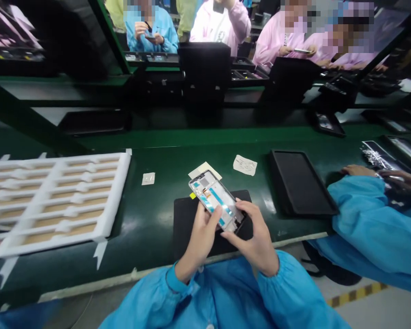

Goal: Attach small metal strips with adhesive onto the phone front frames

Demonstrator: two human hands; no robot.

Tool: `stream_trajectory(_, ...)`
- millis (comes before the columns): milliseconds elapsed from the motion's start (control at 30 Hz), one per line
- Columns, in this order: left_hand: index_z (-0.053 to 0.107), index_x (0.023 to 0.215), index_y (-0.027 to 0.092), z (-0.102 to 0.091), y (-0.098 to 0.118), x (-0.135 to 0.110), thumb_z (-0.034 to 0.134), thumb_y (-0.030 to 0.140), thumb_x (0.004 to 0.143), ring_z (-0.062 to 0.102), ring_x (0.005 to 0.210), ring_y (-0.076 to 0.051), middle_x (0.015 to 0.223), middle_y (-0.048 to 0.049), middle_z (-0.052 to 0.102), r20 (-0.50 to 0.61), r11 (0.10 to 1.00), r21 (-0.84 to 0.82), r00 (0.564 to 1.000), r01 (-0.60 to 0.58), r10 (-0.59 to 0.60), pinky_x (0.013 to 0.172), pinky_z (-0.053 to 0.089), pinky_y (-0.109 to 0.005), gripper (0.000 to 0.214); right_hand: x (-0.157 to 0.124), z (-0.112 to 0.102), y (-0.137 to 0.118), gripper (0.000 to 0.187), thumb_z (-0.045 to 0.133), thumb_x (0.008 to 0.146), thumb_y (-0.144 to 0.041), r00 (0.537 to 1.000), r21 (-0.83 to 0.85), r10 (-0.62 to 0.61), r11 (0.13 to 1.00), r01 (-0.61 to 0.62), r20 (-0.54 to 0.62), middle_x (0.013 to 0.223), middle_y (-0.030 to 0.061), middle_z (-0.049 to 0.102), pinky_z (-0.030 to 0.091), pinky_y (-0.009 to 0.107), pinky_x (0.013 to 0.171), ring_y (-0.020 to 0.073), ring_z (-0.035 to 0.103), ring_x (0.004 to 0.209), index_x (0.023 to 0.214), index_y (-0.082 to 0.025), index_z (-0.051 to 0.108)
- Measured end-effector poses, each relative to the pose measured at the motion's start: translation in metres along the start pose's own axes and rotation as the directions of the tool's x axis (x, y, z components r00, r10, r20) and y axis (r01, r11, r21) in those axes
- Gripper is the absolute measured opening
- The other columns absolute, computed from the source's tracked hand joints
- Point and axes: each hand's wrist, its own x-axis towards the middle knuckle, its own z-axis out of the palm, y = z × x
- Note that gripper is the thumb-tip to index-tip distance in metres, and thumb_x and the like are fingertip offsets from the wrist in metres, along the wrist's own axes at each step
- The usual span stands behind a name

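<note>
A smartphone frame (216,197) with its inside facing up, silver with blue strips, is held tilted above a black mat (185,228). My left hand (205,228) grips its lower left edge, thumb on top and fingers partly hidden underneath. Around the lower right corner my right hand (255,233) is closed, thumb and fingers on the edges. Just behind the phone frame lies a pale paper sheet (214,170), partly covered by it. A small yellow tab (192,195) shows beside the phone frame's left edge.
At left lies a white foam tray (118,196) with slots. A small white sticker sheet (148,178) and a marked white paper (245,165) lie on the green table (144,246). A black tray (301,183) stands at right, near a co-worker's blue sleeve (359,205). Other people sit across.
</note>
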Motion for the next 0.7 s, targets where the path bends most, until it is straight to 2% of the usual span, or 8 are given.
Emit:
stream_trajectory(67,0.051,0.130,0.023,-0.014,0.004,0.002,0.072,0.045,0.082,0.064,0.113,-0.027,0.123,-0.0077,0.067,-0.085,0.998,0.055,0.996,-0.008,0.013,0.097,0.053,-0.040,0.057,0.009,-0.019,0.023,0.045,0.066,0.086,-0.038,0.994,-0.208,-0.048,0.978,0.027,-0.095,0.124,0.0130,0.058,0.045,0.048,0.103,0.0282,0.054,0.120,0.125,-0.022,0.052)
stream_trajectory(167,0.053,0.129,0.022,-0.037,0.010,0.003,0.070,0.047,0.083,0.063,0.116,-0.028,0.126,-0.0076,0.066,-0.060,0.986,0.164,0.998,-0.021,0.031,0.100,0.052,-0.039,0.054,0.024,-0.069,0.078,0.042,0.059,0.088,-0.049,0.929,-0.568,-0.004,0.793,-0.223,-0.370,0.114,0.0173,0.057,0.044,0.055,0.094,0.0350,0.053,0.112,0.113,-0.016,0.059)
stream_trajectory(233,0.051,0.133,0.022,-0.047,0.011,0.003,0.068,0.047,0.085,0.062,0.117,-0.029,0.128,-0.0084,0.065,0.004,0.976,0.218,1.000,0.007,-0.008,0.100,0.051,-0.040,0.057,0.027,-0.095,0.107,0.045,0.054,0.086,-0.058,0.944,-0.683,0.093,0.669,-0.294,-0.316,0.094,0.0153,0.059,0.047,0.054,0.081,0.0352,0.056,0.094,0.099,-0.015,0.061)
stream_trajectory(300,0.047,0.138,0.021,-0.054,0.012,0.001,0.064,0.048,0.087,0.061,0.119,-0.029,0.130,-0.0096,0.064,0.075,0.967,0.249,0.995,0.049,-0.069,0.101,0.051,-0.042,0.060,0.026,-0.106,0.116,0.042,0.049,0.087,-0.060,0.960,-0.701,0.121,0.660,-0.268,-0.253,0.077,0.0090,0.055,0.048,0.048,0.072,0.0304,0.055,0.078,0.088,-0.019,0.059)
stream_trajectory(367,0.045,0.139,0.020,-0.056,0.011,-0.001,0.061,0.047,0.090,0.059,0.121,-0.029,0.134,-0.0103,0.061,0.133,0.958,0.281,0.986,0.059,-0.100,0.103,0.049,-0.042,0.059,0.025,-0.100,0.103,0.036,0.049,0.088,-0.057,0.966,-0.668,0.069,0.710,-0.223,-0.249,0.072,0.0053,0.052,0.048,0.044,0.068,0.0269,0.053,0.072,0.087,-0.022,0.056)
stream_trajectory(467,0.047,0.139,0.020,-0.059,0.011,-0.002,0.058,0.045,0.092,0.058,0.123,-0.028,0.138,-0.0101,0.058,0.216,0.952,0.304,0.971,0.034,-0.103,0.104,0.048,-0.040,0.054,0.042,-0.072,0.064,0.027,0.053,0.090,-0.052,0.969,-0.602,-0.034,0.789,-0.126,-0.246,0.077,0.0045,0.053,0.048,0.041,0.072,0.0249,0.053,0.074,0.092,-0.025,0.057)
stream_trajectory(567,0.048,0.138,0.020,-0.061,0.012,-0.001,0.057,0.043,0.093,0.059,0.122,-0.027,0.138,-0.0100,0.058,0.269,0.957,0.289,0.956,0.033,-0.114,0.104,0.048,-0.039,0.051,0.093,-0.034,0.038,0.025,0.053,0.092,-0.048,0.980,-0.563,-0.130,0.826,0.025,-0.148,0.084,0.0067,0.057,0.047,0.041,0.080,0.0258,0.055,0.084,0.096,-0.025,0.059)
stream_trajectory(700,0.051,0.134,0.020,-0.065,0.015,-0.002,0.058,0.043,0.093,0.059,0.121,-0.027,0.134,-0.0100,0.061,0.270,0.956,0.288,0.954,0.049,-0.130,0.106,0.046,-0.040,0.048,0.181,0.022,0.048,0.024,0.048,0.096,-0.034,0.982,-0.508,-0.185,0.849,0.146,-0.027,0.110,0.0137,0.061,0.038,0.046,0.099,0.0287,0.051,0.108,0.109,-0.018,0.060)
